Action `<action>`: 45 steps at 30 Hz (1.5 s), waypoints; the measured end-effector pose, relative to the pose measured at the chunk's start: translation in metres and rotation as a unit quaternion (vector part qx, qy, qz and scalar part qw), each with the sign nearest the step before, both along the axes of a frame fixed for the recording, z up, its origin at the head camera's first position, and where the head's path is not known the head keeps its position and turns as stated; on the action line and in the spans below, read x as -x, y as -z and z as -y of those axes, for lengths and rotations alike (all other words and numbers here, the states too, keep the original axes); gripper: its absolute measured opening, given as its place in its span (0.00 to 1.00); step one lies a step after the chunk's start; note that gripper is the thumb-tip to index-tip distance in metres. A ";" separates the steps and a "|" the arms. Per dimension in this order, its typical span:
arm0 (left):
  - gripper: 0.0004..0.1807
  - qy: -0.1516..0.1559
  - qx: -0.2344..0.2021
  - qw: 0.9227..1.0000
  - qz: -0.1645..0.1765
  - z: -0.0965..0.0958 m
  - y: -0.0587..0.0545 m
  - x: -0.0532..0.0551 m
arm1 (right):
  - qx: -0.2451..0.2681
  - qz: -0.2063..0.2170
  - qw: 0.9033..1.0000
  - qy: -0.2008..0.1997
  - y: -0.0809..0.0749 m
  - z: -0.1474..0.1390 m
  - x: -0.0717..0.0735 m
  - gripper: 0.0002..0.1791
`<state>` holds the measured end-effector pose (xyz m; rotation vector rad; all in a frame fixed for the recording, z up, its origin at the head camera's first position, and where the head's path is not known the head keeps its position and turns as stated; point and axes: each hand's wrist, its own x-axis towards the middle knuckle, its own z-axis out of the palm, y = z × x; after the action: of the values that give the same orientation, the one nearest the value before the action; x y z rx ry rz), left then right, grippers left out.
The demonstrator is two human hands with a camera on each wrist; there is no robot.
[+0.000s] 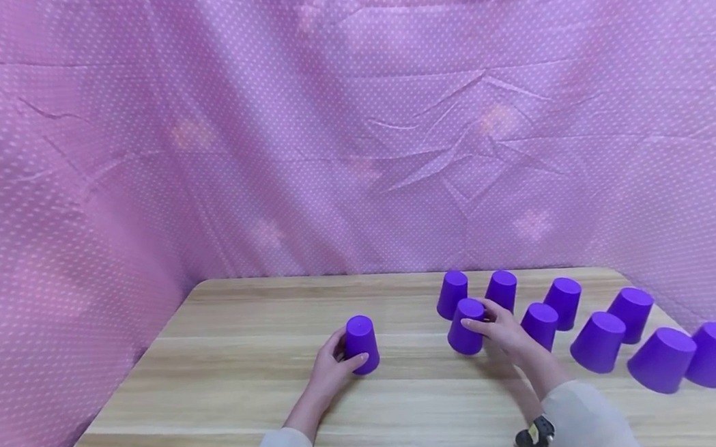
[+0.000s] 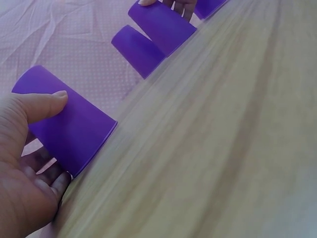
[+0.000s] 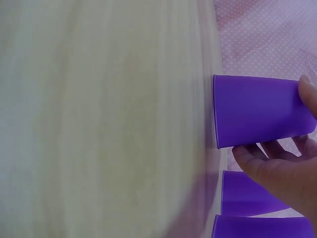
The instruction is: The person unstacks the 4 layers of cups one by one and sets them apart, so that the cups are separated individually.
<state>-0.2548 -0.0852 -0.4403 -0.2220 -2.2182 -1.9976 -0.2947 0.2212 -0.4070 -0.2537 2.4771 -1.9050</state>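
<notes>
Purple cups stand upside down on a wooden table. Left of the others is one purple cup (image 1: 360,339), gripped by my left hand (image 1: 330,372) with the thumb across its near side and the fingers behind. The left wrist view shows this cup's (image 2: 74,124) rim right at the table top. My right hand (image 1: 506,334) holds another purple cup (image 1: 465,336) from its right side. In the right wrist view, the thumb lies on one side of that cup (image 3: 262,109) and the fingers on the opposite side, the rim close over the table.
Several more upside-down purple cups stand at the right in two rough rows, including a back-left cup (image 1: 452,294), a front cup (image 1: 599,342) and a far-right cup (image 1: 715,354). The wooden table (image 1: 219,369) ends against a pink dotted cloth (image 1: 304,151).
</notes>
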 end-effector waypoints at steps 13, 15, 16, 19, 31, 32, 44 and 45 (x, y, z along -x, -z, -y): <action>0.37 -0.011 -0.003 1.000 -0.004 -0.004 -0.004 0.005 | 0.027 0.003 1.000 0.008 0.011 -0.001 0.002 0.34; 0.37 -0.006 -0.002 1.000 -0.004 -0.006 -0.005 0.007 | 0.037 0.015 0.999 0.008 0.014 -0.001 0.003 0.34; 0.37 -0.003 -0.001 1.000 -0.006 -0.008 -0.009 0.006 | 0.045 0.021 0.999 0.006 0.014 -0.002 0.004 0.34; 0.36 0.006 0.010 1.000 -0.018 -0.012 -0.009 0.010 | 0.068 0.032 0.997 0.010 0.019 -0.001 0.006 0.34; 0.34 0.028 0.026 0.998 -0.047 -0.035 -0.011 0.030 | 0.079 0.032 0.996 0.018 0.019 -0.002 0.005 0.34; 0.33 0.029 0.026 0.998 -0.049 -0.037 -0.011 0.031 | 0.079 0.031 0.996 0.015 0.019 -0.002 0.005 0.34; 0.34 0.015 0.024 0.999 -0.026 -0.064 -0.010 0.047 | 0.075 0.024 0.997 0.011 0.020 -0.004 0.006 0.35; 0.34 0.013 0.025 0.999 -0.023 -0.066 -0.009 0.048 | 0.080 0.025 0.996 0.012 0.020 -0.004 0.006 0.35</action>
<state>-0.3025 -0.0192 -0.4312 -0.3016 -2.2495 -1.9319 -0.3010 0.2250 -0.4265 -0.1741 2.3109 -2.0938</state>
